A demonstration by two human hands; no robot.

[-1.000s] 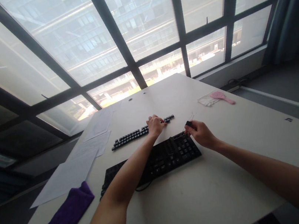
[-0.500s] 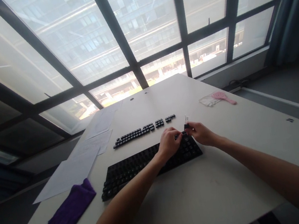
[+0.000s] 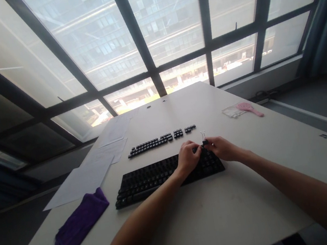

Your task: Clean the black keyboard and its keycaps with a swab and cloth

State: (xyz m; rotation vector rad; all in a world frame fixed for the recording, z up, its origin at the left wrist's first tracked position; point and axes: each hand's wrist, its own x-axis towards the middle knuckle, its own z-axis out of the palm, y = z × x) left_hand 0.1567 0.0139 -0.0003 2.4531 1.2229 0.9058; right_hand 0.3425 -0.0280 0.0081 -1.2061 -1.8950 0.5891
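A black keyboard (image 3: 149, 178) lies at an angle on the white table (image 3: 256, 207). Over its upper right part, my right hand (image 3: 222, 148) pinches a small keycap puller (image 3: 205, 142) with a dark body, its thin wire prongs pointing up. My left hand (image 3: 187, 156) is close beside it, curled above the keyboard with thumb and fingertips together. What these fingertips hold or press is too small to make out. Behind the keyboard, loose black keycaps (image 3: 151, 144) are laid out in rows, with smaller groups (image 3: 178, 133) to their right.
A purple cloth (image 3: 82, 222) lies at the left front of the table. White paper sheets (image 3: 83, 181) run along the left edge. Farther right are a pink handheld object (image 3: 249, 109) and a clear plastic bag (image 3: 232, 112). Large windows (image 3: 172, 18) stand behind the table.
The view has shifted slightly, so everything sits a little farther right. The puller in my right hand is slightly lower against the keyboard; both hands keep nearly the same pose.
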